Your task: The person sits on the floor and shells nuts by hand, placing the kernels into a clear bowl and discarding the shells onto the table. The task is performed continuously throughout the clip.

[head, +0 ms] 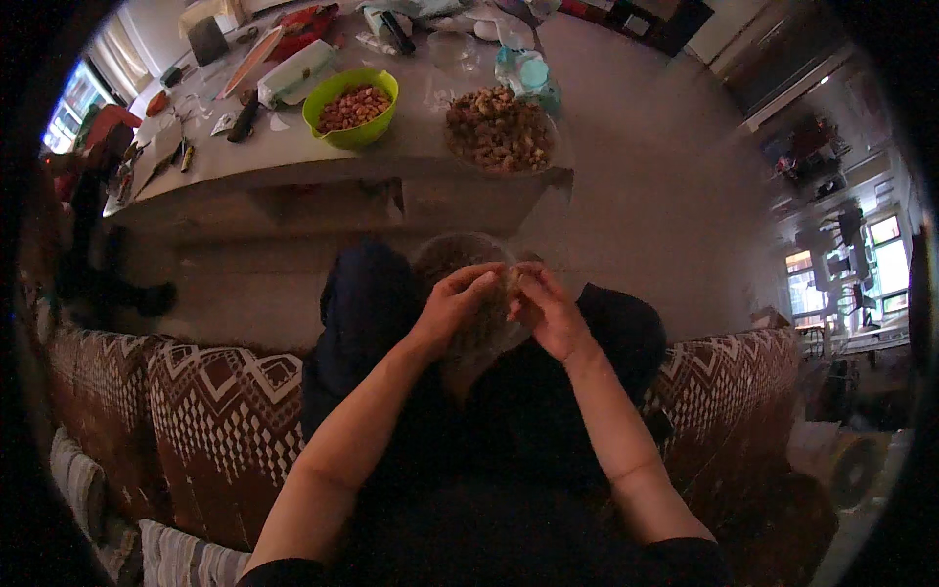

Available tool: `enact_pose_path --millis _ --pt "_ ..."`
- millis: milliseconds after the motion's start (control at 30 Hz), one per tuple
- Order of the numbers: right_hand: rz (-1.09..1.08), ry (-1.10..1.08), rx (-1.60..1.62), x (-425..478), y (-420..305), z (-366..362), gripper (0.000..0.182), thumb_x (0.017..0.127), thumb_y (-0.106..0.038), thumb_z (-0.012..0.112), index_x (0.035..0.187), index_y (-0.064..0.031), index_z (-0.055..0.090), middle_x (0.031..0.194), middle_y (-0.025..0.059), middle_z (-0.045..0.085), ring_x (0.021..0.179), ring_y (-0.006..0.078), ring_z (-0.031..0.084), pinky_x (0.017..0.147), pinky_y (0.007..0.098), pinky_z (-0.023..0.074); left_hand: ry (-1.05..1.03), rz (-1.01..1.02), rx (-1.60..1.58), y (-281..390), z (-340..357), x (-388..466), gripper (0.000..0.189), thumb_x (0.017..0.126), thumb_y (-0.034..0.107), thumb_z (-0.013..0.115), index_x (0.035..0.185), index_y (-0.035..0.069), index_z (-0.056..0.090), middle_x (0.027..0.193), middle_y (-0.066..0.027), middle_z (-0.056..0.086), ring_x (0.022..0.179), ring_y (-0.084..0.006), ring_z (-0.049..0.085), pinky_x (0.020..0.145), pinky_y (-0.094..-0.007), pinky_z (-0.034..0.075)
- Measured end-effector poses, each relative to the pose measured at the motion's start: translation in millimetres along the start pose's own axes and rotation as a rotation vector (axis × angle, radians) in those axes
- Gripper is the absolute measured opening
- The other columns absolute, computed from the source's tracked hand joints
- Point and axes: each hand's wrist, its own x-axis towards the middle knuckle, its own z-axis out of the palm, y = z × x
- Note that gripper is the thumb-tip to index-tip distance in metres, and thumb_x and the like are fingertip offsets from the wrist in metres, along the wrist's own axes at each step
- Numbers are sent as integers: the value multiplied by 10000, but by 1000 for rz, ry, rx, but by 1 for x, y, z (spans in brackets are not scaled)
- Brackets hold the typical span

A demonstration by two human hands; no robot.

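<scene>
Above my lap, my left hand (pixel 456 302) and my right hand (pixel 552 310) meet at the fingertips. Pinched between them is a small pale thing, apparently a peanut (pixel 512 280); the fingers mostly cover it. Below the hands, a clear round bin (pixel 480 339) stands between my knees, its contents too dark to make out. On the table ahead, a green plastic bowl (pixel 359 136) holds shelled reddish peanut kernels (pixel 357 107). To its right, a clear bowl (pixel 555 139) is heaped with brown unshelled peanuts (pixel 499 132).
The table's front edge (pixel 293 163) runs just beyond my knees. Upon it lie a white plastic packet (pixel 297 73), a dark-handled tool (pixel 244 117), a yellow cutter (pixel 188 158) and a teal plastic bag (pixel 530 73). A patterned sofa cover (pixel 220 411) extends on both sides.
</scene>
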Motion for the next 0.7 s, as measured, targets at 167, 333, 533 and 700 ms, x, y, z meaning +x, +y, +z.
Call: enact_pose_path --millis 167,333,533,700 --pt "62 -9 45 -7 19 3 256 955 -273 638 1125 -86 598 979 26 611 835 151 613 775 310 514 -61 -28 89 -12 -4 -2 366 976 268 614 1244 19 637 1081 -35 681 1002 -114 606 903 -266 474" --pt "48 -93 -34 1 25 -9 250 961 -256 625 1134 -78 599 1008 20 615 865 150 615 777 298 508 -90 68 162 -16 -6 -5 320 985 243 596 1220 30 632 1025 -33 681 896 -117 632 802 -266 517" --pt "129 -151 54 -3 14 0 321 958 -250 629 1223 -83 559 1097 17 606 928 132 579 809 286 491 -117 -65 -27 -9 -4 -11 282 985 207 590 1202 32 633 975 -37 688 881 -129 646 779 -269 528" --pt "105 -155 -67 -4 7 9 314 960 -278 633 1208 -96 571 1122 17 606 962 124 566 868 293 477 -51 -14 -69 -5 -2 -14 252 942 188 654 1130 21 680 998 -50 696 884 -128 641 798 -268 512"
